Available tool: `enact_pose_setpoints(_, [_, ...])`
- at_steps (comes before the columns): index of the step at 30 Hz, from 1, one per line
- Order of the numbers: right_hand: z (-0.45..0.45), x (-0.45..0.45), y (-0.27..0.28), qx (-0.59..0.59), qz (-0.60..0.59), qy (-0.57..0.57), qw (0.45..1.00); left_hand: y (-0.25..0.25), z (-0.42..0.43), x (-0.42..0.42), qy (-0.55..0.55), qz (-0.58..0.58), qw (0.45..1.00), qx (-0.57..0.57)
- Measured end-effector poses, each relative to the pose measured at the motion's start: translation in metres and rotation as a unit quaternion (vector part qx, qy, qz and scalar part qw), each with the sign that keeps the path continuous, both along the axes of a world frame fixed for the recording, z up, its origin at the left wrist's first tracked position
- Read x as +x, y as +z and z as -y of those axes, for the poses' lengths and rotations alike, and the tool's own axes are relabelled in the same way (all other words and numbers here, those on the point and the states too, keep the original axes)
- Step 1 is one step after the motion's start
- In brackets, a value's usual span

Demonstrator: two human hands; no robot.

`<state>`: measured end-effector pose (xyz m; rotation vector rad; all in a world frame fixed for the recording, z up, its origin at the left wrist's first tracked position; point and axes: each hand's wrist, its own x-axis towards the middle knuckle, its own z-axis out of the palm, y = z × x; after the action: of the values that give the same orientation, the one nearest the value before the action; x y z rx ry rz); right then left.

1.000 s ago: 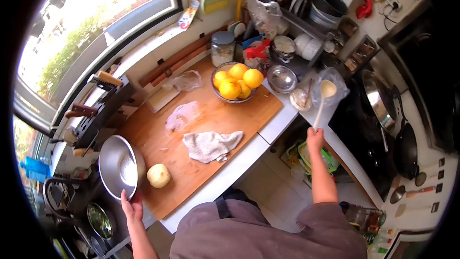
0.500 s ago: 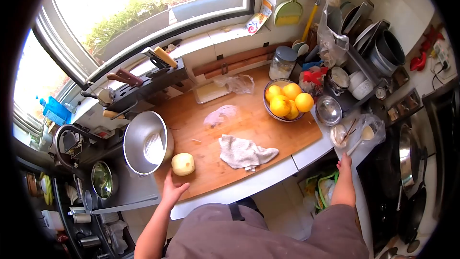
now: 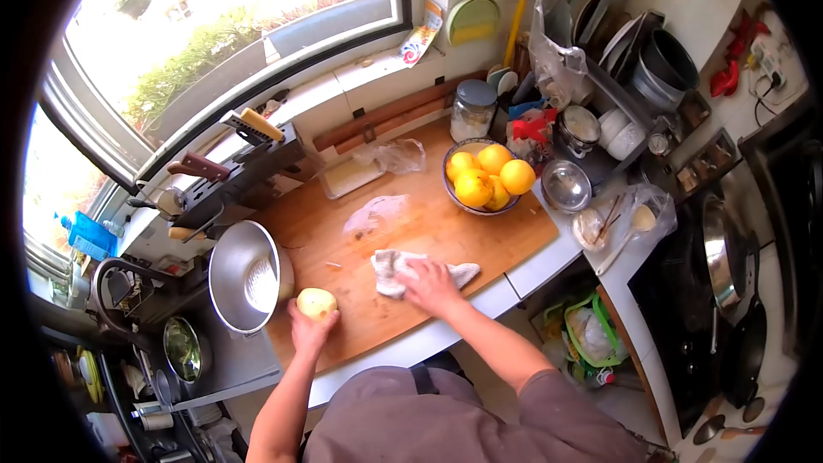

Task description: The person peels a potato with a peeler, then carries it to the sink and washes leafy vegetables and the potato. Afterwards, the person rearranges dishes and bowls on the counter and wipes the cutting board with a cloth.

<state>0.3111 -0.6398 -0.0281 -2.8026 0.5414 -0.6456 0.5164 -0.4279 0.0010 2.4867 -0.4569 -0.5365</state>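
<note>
A round, pale yellow, peeled-looking fruit or vegetable rests at the front left of the wooden cutting board. My left hand is closed around its near side, thumb on the right. On a crumpled whitish cloth near the board's front edge lies my right hand, its fingers curled over the fabric; the fingertips are partly lost in the folds. Beside my left hand stands a large metal pot.
A bowl of oranges sits at the board's right end, near a lidded glass jar. Behind the pot is a knife rack. A light ladle lies on the right counter beside a black stove.
My right hand has let go of the ladle and come left onto the cloth. My left hand has closed on the pale round item. The view has shifted slightly right.
</note>
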Motion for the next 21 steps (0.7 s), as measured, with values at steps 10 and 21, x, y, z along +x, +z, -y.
enact_pose_setpoints(10, [0.114, 0.132, 0.024, 0.303, 0.014, -0.153, 0.941, 0.016, -0.002, -0.006, 0.01, -0.025, 0.999, 0.033])
enact_pose_setpoints(21, [0.161, 0.219, -0.017, 0.759, 0.179, -0.276, 0.562, 0.02, -0.002, -0.007, 0.006, -0.047, 0.998, 0.048])
